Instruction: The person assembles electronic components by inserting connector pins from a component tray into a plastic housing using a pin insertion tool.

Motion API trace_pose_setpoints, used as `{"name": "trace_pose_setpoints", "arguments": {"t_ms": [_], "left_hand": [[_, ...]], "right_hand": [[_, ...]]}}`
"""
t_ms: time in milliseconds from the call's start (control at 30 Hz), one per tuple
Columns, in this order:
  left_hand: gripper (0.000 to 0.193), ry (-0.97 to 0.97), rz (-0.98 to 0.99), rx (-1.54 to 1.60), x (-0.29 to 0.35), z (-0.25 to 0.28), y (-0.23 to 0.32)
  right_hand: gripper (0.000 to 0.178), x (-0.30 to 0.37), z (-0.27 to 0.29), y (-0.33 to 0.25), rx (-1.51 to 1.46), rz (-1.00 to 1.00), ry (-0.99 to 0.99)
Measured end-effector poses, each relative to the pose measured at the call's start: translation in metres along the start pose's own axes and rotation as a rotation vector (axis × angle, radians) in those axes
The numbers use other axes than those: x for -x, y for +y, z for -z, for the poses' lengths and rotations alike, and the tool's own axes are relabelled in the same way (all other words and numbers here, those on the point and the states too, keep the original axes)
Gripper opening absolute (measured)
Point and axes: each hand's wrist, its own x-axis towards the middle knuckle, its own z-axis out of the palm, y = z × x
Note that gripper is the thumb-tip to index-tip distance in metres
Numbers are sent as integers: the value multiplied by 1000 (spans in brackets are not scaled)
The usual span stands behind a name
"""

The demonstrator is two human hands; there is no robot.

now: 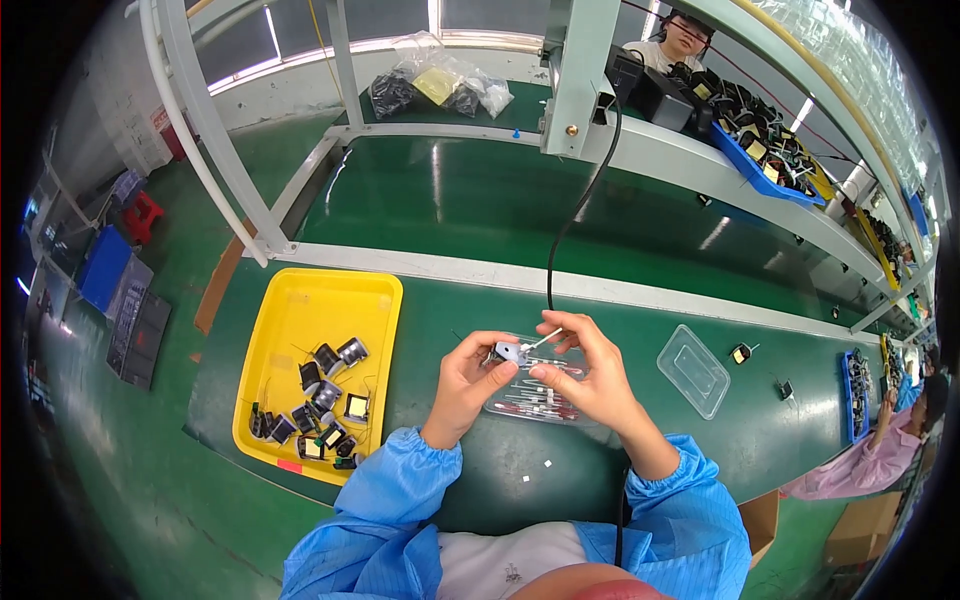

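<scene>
My left hand (466, 382) is closed around a small electronic component with a grey face (510, 352), holding it above the green bench. In my right hand (592, 378), a thin white stick-like piece (543, 340) is pinched, its tip at the component. Whether that piece is a sleeve or a wire is too small to tell. Under both hands lies a clear plastic tray (497, 410), partly hidden, with several thin red and white leads (540, 402) in it. To the left, a yellow tray (287, 350) contains several black and silver wire-leaded components (325, 392).
On the right lie a clear plastic lid (693, 372) and two loose components (741, 353). A black cable (578, 205) hangs down behind my hands. Metal frame posts (580, 80) and a blue bin of components (765, 160) stand beyond. Co-workers sit far right (870, 455) and across the bench.
</scene>
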Motion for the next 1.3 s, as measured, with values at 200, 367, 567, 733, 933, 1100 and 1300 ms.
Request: {"name": "trace_pose_setpoints", "arguments": {"t_ms": [200,367,567,733,933,1100,1300], "left_hand": [[29,0,-20,-17,4,3,-1],[29,8,-54,-32,1,1,-4],[33,-20,-103,-5,1,-3,3],[34,-38,-98,-23,5,-4,6],[37,-62,-97,-54,6,-4,4],[34,-43,-135,-152,7,-10,11],[34,-107,-266,-265,4,-4,7]], "right_hand": [[55,4,-2,-2,-10,-24,-20],[54,6,-1,-1,-119,-88,-39],[42,7,-8,0,-364,-30,57],[34,10,-7,-4,-366,7,72],[23,10,-6,-11,-283,37,99],[16,9,-3,-8,-150,118,76],[15,6,0,-12,-107,200,72]]}}
